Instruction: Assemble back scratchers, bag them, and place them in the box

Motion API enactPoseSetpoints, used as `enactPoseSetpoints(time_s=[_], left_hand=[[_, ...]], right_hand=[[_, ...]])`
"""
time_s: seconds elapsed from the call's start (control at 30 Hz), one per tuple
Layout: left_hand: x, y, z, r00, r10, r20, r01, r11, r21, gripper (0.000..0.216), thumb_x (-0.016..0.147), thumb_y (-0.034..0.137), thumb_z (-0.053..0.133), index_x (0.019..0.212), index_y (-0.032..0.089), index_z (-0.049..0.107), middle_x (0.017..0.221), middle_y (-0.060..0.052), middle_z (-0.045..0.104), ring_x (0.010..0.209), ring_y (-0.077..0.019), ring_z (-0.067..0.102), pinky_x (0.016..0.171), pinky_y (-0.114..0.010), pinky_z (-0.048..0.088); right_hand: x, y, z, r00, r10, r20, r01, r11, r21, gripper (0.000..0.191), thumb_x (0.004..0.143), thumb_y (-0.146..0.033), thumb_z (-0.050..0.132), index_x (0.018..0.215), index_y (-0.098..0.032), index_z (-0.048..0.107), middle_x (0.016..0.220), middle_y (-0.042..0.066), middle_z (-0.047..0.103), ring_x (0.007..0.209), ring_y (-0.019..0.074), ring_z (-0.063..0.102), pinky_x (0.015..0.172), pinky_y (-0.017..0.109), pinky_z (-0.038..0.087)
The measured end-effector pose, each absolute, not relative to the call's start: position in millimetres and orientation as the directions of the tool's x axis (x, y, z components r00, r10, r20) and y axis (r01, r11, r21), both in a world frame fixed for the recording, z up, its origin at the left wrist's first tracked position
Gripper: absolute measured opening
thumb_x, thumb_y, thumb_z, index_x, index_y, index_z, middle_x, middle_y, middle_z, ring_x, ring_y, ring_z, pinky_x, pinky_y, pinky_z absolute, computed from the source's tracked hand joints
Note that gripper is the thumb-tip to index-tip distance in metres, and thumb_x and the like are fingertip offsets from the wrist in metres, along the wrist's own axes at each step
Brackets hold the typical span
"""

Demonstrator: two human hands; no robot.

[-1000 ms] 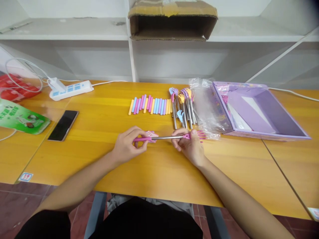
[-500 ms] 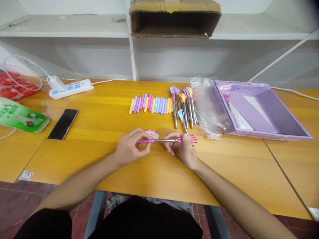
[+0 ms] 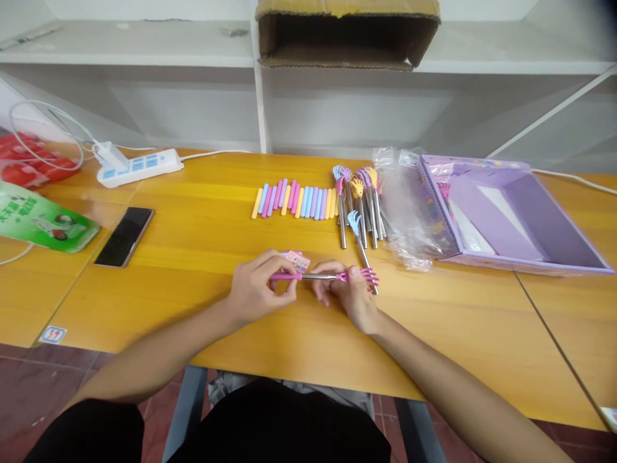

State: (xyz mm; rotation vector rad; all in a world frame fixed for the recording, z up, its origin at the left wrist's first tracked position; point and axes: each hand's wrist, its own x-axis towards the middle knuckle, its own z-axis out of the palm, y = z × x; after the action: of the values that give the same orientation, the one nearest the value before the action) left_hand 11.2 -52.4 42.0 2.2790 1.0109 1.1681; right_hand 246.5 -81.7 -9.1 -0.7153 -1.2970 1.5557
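A pink back scratcher (image 3: 318,276) with a metal rod lies level across both of my hands. My left hand (image 3: 260,286) is closed around its pink handle sleeve (image 3: 288,276). Near the claw-shaped pink head, my right hand (image 3: 349,292) pinches it between thumb and fingers. Small printed cards (image 3: 297,260) lie just behind my left fingertips. A blue-headed back scratcher (image 3: 359,241) rests on the table, its metal end reaching behind the pink claw. Farther back is a pile of back scratchers (image 3: 369,206) with metal rods, beside a row of coloured handle sleeves (image 3: 296,200).
Clear plastic bags (image 3: 409,212) lie against an open purple box (image 3: 525,260) on the right. To the left are a phone (image 3: 124,238), a power strip (image 3: 142,168) and a green package (image 3: 43,218). A cardboard box (image 3: 347,38) sits on the shelf above.
My hands have come slightly closer together, and less bare rod shows between handle and head. The view has shifted a little, exposing more of the blue-headed back scratcher's end.
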Motion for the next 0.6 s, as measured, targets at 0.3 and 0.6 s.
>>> enactPoseSetpoints(time_s=[0.3, 0.6], left_hand=[[12.1, -53.0, 42.2, 0.393, 0.75, 0.532, 0.44, -0.662, 0.607, 0.016, 0.082, 0.012, 0.072, 0.096, 0.02, 0.073, 0.094, -0.002, 0.077, 0.061, -0.0084, 0.064, 0.054, -0.019, 0.052], [12.9, -54.0, 41.3, 0.39, 0.765, 0.512, 0.438, -0.643, 0.628, 0.015, 0.083, 0.012, 0.072, 0.096, 0.02, 0.073, 0.093, -0.002, 0.076, 0.062, -0.0088, 0.064, 0.054, -0.02, 0.051]], right_hand=[[246.9, -82.3, -10.0, -0.391, 0.914, 0.106, -0.267, -0.003, -0.964, 0.064, 0.111, -0.071, 0.021, 0.12, -0.025, 0.064, 0.082, 0.004, 0.064, 0.071, 0.02, 0.058, 0.066, 0.035, 0.046], [245.7, -82.0, -8.8, -0.405, 0.908, 0.107, -0.265, -0.005, -0.964, 0.064, 0.112, -0.069, 0.019, 0.122, -0.025, 0.065, 0.086, 0.005, 0.065, 0.073, 0.0203, 0.058, 0.066, 0.035, 0.047]])
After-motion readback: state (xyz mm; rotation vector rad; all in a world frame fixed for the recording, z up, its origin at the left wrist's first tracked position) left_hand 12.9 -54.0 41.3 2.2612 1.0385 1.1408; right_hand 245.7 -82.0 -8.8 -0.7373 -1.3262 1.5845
